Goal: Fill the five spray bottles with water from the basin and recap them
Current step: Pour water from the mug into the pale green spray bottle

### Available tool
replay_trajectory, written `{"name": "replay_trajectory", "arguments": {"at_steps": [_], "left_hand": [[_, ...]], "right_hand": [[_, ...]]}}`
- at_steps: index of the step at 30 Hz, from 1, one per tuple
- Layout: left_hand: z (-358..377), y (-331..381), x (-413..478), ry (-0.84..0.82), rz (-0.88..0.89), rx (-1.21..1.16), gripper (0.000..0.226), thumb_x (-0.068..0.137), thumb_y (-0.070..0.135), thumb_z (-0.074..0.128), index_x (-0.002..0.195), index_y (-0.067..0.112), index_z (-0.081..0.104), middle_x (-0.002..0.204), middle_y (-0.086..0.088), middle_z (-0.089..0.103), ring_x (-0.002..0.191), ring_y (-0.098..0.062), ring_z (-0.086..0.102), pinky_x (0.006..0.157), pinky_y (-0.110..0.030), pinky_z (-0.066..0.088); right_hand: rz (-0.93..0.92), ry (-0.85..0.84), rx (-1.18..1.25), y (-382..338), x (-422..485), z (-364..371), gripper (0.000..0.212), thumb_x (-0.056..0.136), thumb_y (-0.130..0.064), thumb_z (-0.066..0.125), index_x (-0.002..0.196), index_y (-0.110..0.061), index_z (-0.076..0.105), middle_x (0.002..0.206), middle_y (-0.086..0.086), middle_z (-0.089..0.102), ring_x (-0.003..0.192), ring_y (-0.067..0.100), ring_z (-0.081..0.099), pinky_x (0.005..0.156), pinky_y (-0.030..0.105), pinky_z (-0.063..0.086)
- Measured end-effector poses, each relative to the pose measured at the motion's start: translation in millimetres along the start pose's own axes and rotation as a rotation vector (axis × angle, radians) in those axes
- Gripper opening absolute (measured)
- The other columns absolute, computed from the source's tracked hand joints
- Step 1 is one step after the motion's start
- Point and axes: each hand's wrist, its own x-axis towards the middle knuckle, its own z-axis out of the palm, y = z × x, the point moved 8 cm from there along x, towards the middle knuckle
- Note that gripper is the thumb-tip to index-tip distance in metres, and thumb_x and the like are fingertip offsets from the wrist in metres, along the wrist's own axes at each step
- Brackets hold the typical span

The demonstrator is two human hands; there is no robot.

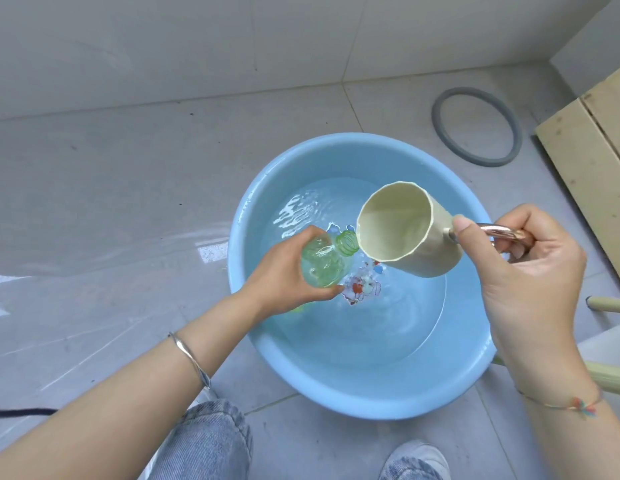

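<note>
Blue basin (336,396): on tiled floor (128,168), part-filled with water (388,323).
Green spray bottle (327,263): uncapped, tilted, over basin's left edge, clasped round the body by left hand (284,275).
Cream cup (405,230): tipped, lip just beside bottle neck; copper handle (499,231) gripped by right hand (533,271).
Grey ring (474,126): on floor beyond basin's far-right rim.

Both arms are out front. The left hand (284,268) reaches in from the lower left on a long straight forearm, fingers wrapped round a clear green plastic bottle (324,263), held tilted. The right hand (533,268) has its fingers hooked through the coppery metal handle (499,232) of a tipped cream cup (405,233), thumb laid along the top and wrist bent.
</note>
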Motion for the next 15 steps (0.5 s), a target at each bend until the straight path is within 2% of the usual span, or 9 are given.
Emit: {"name": "replay_trajectory", "arguments": {"at_steps": [2, 5, 10, 15], "left_hand": [[-0.3, 0.3, -0.1, 0.002, 0.001, 0.002, 0.061, 0.065, 0.044, 0.088, 0.114, 0.032, 0.052, 0.107, 0.018, 0.063, 0.099, -0.007, 0.057, 0.085, -0.022, 0.044], [-1.0, 1.0, -0.3, 0.003, 0.002, 0.006, 0.061, 0.066, 0.043, 0.087, 0.113, 0.033, 0.051, 0.110, 0.017, 0.062, 0.099, -0.006, 0.055, 0.085, -0.020, 0.042], [-0.1, -0.7, 0.2, -0.001, 0.001, 0.008, 0.063, 0.065, 0.044, 0.087, 0.116, 0.033, 0.052, 0.110, 0.018, 0.062, 0.100, -0.007, 0.056, 0.088, -0.025, 0.045], [0.0, -0.7, -0.4, 0.002, 0.003, -0.004, 0.062, 0.066, 0.043, 0.088, 0.115, 0.033, 0.051, 0.108, 0.019, 0.062, 0.100, -0.008, 0.057, 0.088, -0.027, 0.046]], "right_hand": [[-0.072, 0.003, -0.077, -9.9, -0.8, 0.6, 0.039, 0.075, -0.031, 0.072, 0.061, -0.020, 0.037, 0.061, 0.006, 0.044, 0.058, 0.011, 0.036, 0.058, 0.024, 0.029], [-0.164, 0.003, -0.162, -22.4, -2.1, 2.9, 0.041, 0.078, -0.023, 0.072, 0.061, -0.023, 0.035, 0.060, -0.009, 0.037, 0.057, 0.005, 0.033, 0.057, 0.018, 0.025], [-0.243, -0.023, -0.220, -31.2, -4.2, 8.3, 0.037, 0.078, -0.019, 0.072, 0.062, -0.013, 0.040, 0.063, -0.011, 0.035, 0.060, 0.005, 0.035, 0.059, 0.015, 0.025], [-0.325, -0.036, -0.276, -40.3, -6.6, 12.4, 0.040, 0.078, -0.020, 0.072, 0.060, -0.017, 0.037, 0.062, -0.015, 0.034, 0.065, 0.010, 0.035, 0.060, 0.017, 0.026]]}}
